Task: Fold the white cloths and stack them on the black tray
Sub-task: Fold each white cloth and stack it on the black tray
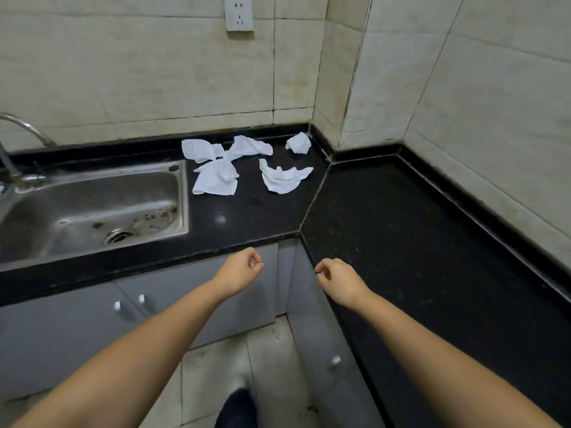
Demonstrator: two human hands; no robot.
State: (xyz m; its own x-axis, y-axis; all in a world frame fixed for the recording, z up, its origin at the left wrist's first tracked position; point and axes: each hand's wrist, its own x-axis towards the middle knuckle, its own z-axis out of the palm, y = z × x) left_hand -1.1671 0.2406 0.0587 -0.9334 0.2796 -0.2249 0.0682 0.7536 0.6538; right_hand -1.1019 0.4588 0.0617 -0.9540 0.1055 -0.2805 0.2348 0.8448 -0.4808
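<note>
Several crumpled white cloths lie on the black countertop (253,211) near the back wall. One cloth (199,149) lies at the left and one cloth (251,145) beside it. A larger cloth (216,178) sits in front of them, next to the sink. Another cloth (284,179) lies to the right, and a small balled cloth (299,143) sits in the corner. My left hand (239,271) and my right hand (341,281) hover in front of the counter edge, well short of the cloths. Both have curled fingers and hold nothing. No black tray is in view.
A steel sink (92,211) with a tap (21,125) is set into the counter at the left. The counter turns a corner and runs along the right wall (432,242). Grey cabinet doors (77,329) stand below. A wall socket (238,12) is above.
</note>
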